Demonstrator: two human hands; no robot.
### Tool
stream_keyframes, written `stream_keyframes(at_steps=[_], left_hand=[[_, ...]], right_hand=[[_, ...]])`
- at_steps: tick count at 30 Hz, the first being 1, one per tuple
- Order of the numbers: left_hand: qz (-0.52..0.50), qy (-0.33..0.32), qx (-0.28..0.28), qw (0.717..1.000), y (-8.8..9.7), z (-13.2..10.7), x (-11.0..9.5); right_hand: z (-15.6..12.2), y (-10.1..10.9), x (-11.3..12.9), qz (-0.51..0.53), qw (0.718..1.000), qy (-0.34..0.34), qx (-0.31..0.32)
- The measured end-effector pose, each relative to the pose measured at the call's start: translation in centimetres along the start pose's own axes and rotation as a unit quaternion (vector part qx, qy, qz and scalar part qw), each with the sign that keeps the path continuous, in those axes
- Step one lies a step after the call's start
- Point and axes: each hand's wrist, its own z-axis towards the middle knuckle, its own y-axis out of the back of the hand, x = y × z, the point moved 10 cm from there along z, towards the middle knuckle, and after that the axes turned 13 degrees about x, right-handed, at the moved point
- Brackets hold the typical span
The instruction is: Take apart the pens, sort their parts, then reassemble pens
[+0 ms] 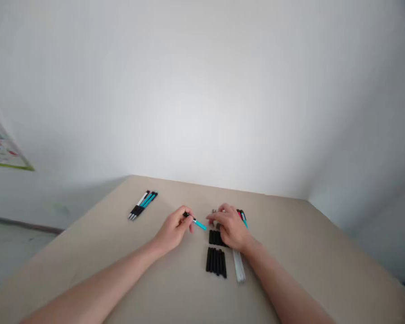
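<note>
My left hand [176, 227] is closed around a turquoise pen barrel [200, 225] with a black upper end. The barrel's turquoise end points right, toward the other hand. My right hand [230, 226] reaches over small greyish parts [213, 211], its fingers bent and apart; its thumb side is partly hidden. Under that hand lies a row of short black pen pieces [214, 237], partly covered. Nearer me is a second row of longer black pen pieces [216, 262]. Several thin white refills [239, 267] lie beside them, below my right wrist.
Three pens [143, 204], one white and two turquoise with black grips, lie together at the table's left. More coloured pen barrels [243, 218] show behind my right hand. The beige table [175, 288] meets a white wall [202, 90]. A picture sheet [3, 144] hangs at left.
</note>
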Motion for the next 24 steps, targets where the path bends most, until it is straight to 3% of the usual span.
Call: stream_keyframes(at_steps=[12,24], left_hand=[[-0.004,-0.006,-0.006,1.0,0.2,0.1,-0.3],[-0.01,-0.003,-0.007,1.0,0.2,0.1,-0.4]], right_hand=[[-0.3,0.4,-1.1,-0.016,0.999,-0.021,-0.043],[-0.3,0.2,-1.3,-0.025,0.998,-0.029,-0.043]])
